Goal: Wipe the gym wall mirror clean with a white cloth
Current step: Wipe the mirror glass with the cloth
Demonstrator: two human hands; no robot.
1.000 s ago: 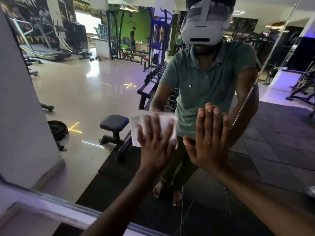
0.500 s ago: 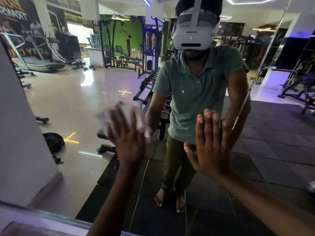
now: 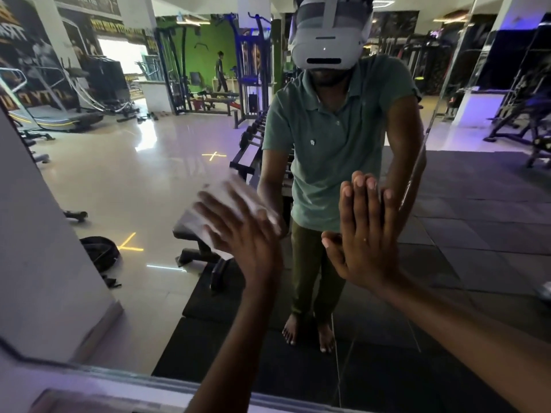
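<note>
**Smears and a slipping cloth are being risked**

At the left, the white cloth is being pressed flat against the mirror by the left hand, fingers straight and spread rather than curled round it (the cloth is blurred). With no pinch on it, the cloth is likely being held only by pressure and could slide out or drop. Further right, the right hand is being laid bare on the glass, fingers straight and together, holding nothing; prints are probably being left there.
</note>
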